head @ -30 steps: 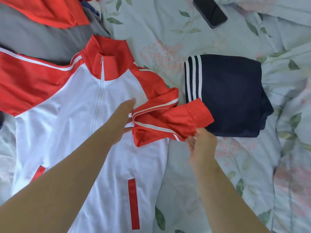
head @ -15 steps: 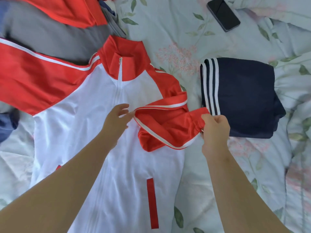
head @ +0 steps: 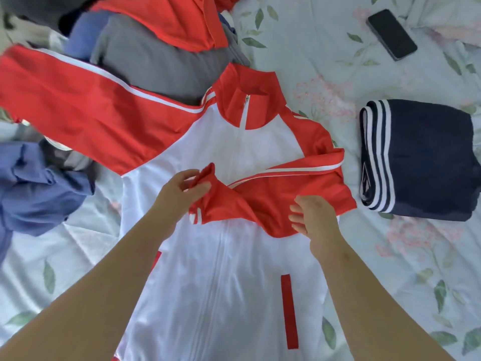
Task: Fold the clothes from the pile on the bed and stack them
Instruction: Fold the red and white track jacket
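Note:
A white zip jacket [head: 229, 282] with a red collar and red sleeves lies front up on the bed. Its right sleeve [head: 281, 194] is folded across the chest. My left hand [head: 179, 194] pinches the cuff end of that sleeve near the zip. My right hand [head: 312, 220] rests on the sleeve's lower edge, fingers loosely bent. The jacket's other sleeve [head: 86, 108] stretches out to the left. A folded navy garment with white stripes [head: 416, 160] lies to the right of the jacket.
The pile at the top left holds a grey garment [head: 156, 63], a red one [head: 182, 22] and a blue one [head: 39, 188]. A black phone [head: 391, 33] lies on the floral bedsheet [head: 390, 269] at the top right.
The sleeve's cuff has gone from my right hand to my left, which has pulled it left across the chest. My right hand has let go and now lies on the sleeve.

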Tool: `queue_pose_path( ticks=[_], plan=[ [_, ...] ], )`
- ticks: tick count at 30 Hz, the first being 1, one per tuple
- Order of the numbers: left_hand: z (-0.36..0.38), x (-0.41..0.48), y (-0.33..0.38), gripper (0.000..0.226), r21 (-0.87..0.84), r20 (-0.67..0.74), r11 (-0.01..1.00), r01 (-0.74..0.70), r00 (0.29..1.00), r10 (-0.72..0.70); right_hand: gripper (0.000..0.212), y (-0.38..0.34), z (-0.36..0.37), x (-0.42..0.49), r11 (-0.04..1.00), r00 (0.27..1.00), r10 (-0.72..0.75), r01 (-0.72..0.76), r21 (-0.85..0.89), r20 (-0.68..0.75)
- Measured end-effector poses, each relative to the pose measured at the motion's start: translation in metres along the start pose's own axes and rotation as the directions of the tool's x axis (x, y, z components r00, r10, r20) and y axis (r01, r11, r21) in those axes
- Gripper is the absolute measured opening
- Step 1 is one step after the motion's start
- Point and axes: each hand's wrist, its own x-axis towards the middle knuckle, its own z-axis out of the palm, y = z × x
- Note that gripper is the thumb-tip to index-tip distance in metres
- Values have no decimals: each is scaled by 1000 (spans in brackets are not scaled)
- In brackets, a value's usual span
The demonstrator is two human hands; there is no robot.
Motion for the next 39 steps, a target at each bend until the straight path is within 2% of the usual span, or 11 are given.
queue_pose_path(
  ticks=[7, 9, 12, 14, 16, 19, 22, 24, 31, 35, 39],
  plan=[
    [-39, -6, 20, 27, 483, 270, 771, -415, 908, 320, 8, 40, 5, 2, 988, 999, 5, -12, -156, -49],
    [-56, -18, 33, 14, 578, 503, 467, -669, 743, 441, 6, 45, 6, 2, 982, 998, -22, 11, -190, -56],
    [-81, -20, 43, 14, 488, 842, -240, -839, 380, 382, 5, 45, 9, 4, 976, 997, -45, 30, -217, -63],
    [-99, -13, 42, 22, 463, 886, -487, -740, 383, 261, 9, 46, 11, 9, 968, 995, -67, 47, -247, -74],
    [-113, -7, 37, 32, 538, 812, -583, -609, 560, 164, 15, 47, 11, 16, 963, 991, -95, 68, -262, -93],
    [-112, -1, 14, 29, 709, 657, -512, -485, 718, 230, 20, 49, 7, 25, 960, 981, -126, 83, -269, -148],
    [-84, 10, -6, 27, 888, 447, -75, -453, 816, 367, 26, 50, -1, 31, 943, 955, -180, 99, -319, -235],
    [-58, 19, -14, 33, 927, 272, 180, -328, 921, 278, 34, 51, -8, 36, 944, 936, -211, 120, -309, -281],
    [-2, 54, -14, 49, 811, -120, 585, -3, 978, 171, 65, 43, -30, 56, 978, 919, -196, 159, -132, -343],
    [2, 72, 15, 26, 767, -205, 633, -104, 895, 395, 41, 31, -41, 68, 984, 916, -121, 161, 74, -381],
    [16, 76, 41, 38, 848, -322, 520, 99, 877, 358, 23, 25, -50, 65, 959, 924, -56, 155, 236, -378]
  ],
)
